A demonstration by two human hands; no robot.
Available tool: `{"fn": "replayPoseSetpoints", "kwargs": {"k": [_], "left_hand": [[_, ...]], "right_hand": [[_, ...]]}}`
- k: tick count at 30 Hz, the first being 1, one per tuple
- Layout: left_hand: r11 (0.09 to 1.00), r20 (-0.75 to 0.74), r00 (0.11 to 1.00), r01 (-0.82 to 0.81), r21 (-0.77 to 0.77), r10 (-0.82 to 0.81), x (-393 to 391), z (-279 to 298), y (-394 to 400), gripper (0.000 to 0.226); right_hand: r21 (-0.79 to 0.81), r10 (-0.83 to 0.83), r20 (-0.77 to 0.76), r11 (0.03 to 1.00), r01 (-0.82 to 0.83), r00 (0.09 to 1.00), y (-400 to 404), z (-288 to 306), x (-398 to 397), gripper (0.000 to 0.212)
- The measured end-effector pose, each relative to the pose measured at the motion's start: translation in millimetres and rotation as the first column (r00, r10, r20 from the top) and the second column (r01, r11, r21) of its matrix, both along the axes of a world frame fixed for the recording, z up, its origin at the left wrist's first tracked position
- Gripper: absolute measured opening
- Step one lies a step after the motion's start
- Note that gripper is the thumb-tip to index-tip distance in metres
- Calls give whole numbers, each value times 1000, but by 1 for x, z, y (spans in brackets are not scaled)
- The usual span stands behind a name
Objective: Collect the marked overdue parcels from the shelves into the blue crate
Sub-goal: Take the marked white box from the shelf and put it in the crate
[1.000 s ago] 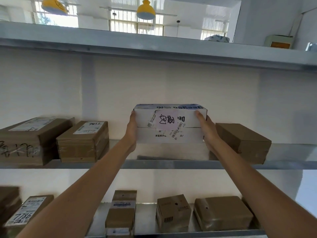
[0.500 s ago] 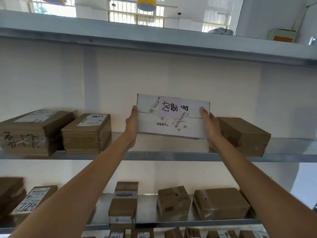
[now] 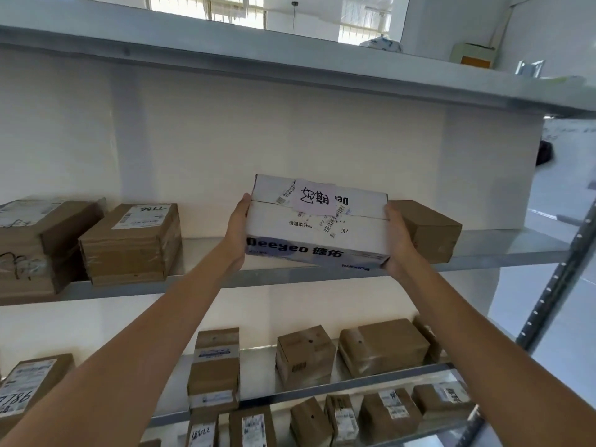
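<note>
The white parcel point(image 3: 317, 227), marked with a pale handwritten slip point(image 3: 314, 196) on its top, is held in the air in front of the middle shelf point(image 3: 206, 280), its near lower edge tipped over the shelf's front lip. At far left on that shelf a taped brown box point(image 3: 42, 243) sits touching a second brown box point(image 3: 130, 241) with a white label; both stand close to the front edge. Between that second box and the parcel the shelf lies bare. The left hand point(image 3: 237, 232) presses flat against the parcel's left end, fingers extended up along the side, thumb hidden. The right hand point(image 3: 398, 240) cups the right end and lower corner, fingers curled under it. Just behind the right hand a small brown carton point(image 3: 429, 230) rests on the shelf, near the parcel's right end; whether they touch cannot be told. Right of it the shelf runs bare to a perforated upright point(image 3: 561, 279). The upper shelf point(image 3: 290, 64) hangs well above the parcel. Below, brown parcels point(image 3: 304, 356) stand in rows with gaps between them.
</note>
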State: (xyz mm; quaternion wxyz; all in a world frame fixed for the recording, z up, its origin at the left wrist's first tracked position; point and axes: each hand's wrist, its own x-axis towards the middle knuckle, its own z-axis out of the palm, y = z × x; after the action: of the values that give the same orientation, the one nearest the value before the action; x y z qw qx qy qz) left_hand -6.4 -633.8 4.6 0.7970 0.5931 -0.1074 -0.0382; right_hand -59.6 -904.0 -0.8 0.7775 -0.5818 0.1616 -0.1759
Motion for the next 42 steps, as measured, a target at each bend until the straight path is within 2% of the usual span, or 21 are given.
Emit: {"fn": "replayPoseSetpoints", "kwargs": {"k": [5, 9, 13, 16, 18, 24, 28, 33, 36, 38, 42], "left_hand": [[985, -71, 983, 167, -32, -169, -4, -18, -29, 53], [970, -115, 964, 244, 6, -241, -25, -35, -54, 55], [955, -62, 955, 292, 41, -290, -49, -38, -85, 48], [953, -39, 956, 294, 74, -292, -70, -42, -112, 40], [945, -57, 953, 302, 128, -297, -85, -50, -137, 37], [870, -178, 899, 433, 234, -400, -139, -88, -212, 35], [807, -242, 825, 557, 195, -511, -174, -118, -268, 45], [699, -249, 749, 663, 268, -614, -212, -124, -326, 55], [624, -169, 695, 708, 331, -699, -231, -130, -363, 37], [545, -159, 616, 768, 336, -771, -243, -134, -387, 41], [439, -190, 535, 812, 385, -823, -259, -149, -432, 44]], "right_hand": [[48, -97, 14, 994, 97, 995, -28, -11, -37, 71], [106, -70, 56, 992, 64, 996, -50, -21, -77, 65], [155, -121, 37, 981, 114, 992, -73, -33, -122, 66], [127, -160, 60, 980, 152, 985, -84, -39, -160, 40], [134, -178, 70, 977, 168, 982, -97, -48, -190, 31], [161, -299, -40, 940, 301, 953, -130, -92, -288, 45], [127, -443, -100, 882, 453, 891, -155, -124, -345, 55], [94, -600, -178, 779, 620, 780, -188, -139, -397, 54], [10, -665, -247, 726, 688, 705, -211, -147, -423, 44], [-32, -706, -286, 683, 730, 648, -222, -150, -438, 42], [-71, -772, -327, 595, 801, 545, -233, -157, -467, 47]]}}
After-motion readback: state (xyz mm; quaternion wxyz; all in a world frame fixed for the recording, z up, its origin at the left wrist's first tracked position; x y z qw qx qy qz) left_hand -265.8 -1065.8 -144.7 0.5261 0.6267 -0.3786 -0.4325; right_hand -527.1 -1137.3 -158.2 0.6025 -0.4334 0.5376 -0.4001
